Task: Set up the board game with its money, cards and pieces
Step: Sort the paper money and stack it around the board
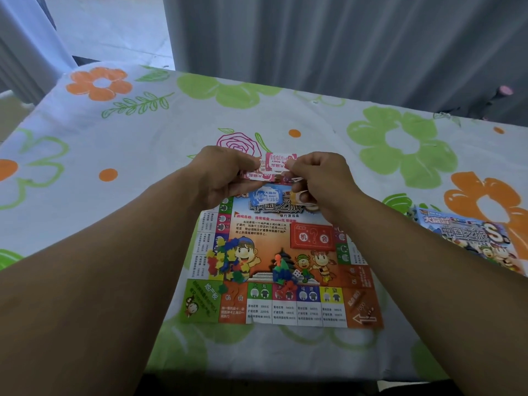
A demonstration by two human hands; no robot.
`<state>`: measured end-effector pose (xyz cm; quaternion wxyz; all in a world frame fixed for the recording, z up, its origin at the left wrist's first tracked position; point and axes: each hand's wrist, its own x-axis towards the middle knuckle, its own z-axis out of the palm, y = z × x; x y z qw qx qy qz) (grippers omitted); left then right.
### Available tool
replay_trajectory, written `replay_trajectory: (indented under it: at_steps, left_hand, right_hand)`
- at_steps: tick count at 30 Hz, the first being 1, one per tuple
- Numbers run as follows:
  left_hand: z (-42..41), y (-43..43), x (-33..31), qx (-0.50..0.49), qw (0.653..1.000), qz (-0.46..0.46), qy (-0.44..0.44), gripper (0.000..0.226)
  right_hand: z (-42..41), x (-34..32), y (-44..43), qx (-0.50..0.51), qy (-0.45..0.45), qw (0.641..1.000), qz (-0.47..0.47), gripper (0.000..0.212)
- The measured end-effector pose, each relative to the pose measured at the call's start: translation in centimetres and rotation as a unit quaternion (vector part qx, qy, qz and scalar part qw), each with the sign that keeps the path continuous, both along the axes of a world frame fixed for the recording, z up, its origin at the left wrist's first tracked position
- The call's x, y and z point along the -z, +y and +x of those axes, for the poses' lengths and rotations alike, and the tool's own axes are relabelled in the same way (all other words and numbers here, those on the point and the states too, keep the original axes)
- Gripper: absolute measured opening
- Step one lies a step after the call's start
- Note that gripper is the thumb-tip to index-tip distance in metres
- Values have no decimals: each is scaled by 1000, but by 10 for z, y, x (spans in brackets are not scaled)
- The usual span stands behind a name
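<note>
The paper game board [285, 307] lies flat on the table in front of me. Over its far edge my left hand [221, 174] and my right hand [318, 181] hold pink play-money notes [276, 163] between their fingertips. A blue note [264, 197] and an orange-brown note [300, 197] lie on the board just below the hands. A red card stack [313, 237] sits right of the board's middle. Small coloured plastic houses [225, 264] are heaped at the left, and pawns with a white die [285, 272] stand in the middle.
The table wears a white cloth with green and orange flowers [114, 138]. The game's printed packaging [468, 238] lies at the right edge of the table. Grey curtains [343, 52] hang behind the table's far edge.
</note>
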<state>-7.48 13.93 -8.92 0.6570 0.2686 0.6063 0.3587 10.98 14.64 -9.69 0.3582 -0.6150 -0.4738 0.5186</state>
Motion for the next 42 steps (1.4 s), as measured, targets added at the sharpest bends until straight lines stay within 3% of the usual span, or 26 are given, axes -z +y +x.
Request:
replay_trajectory:
  at_steps: [11,31,42]
  left_hand:
    - [9,1,0,-38,999,17,-6,14]
    - [26,4,-2,-13,998,29,-51,16]
    - [24,2,-2,2,998,48,-33,11]
  right_hand:
    - [11,0,4,11,40,999,-12,22]
    - [16,3,4,4,-39,998,41,29]
    - [13,2,3,11,-58,996,65,31]
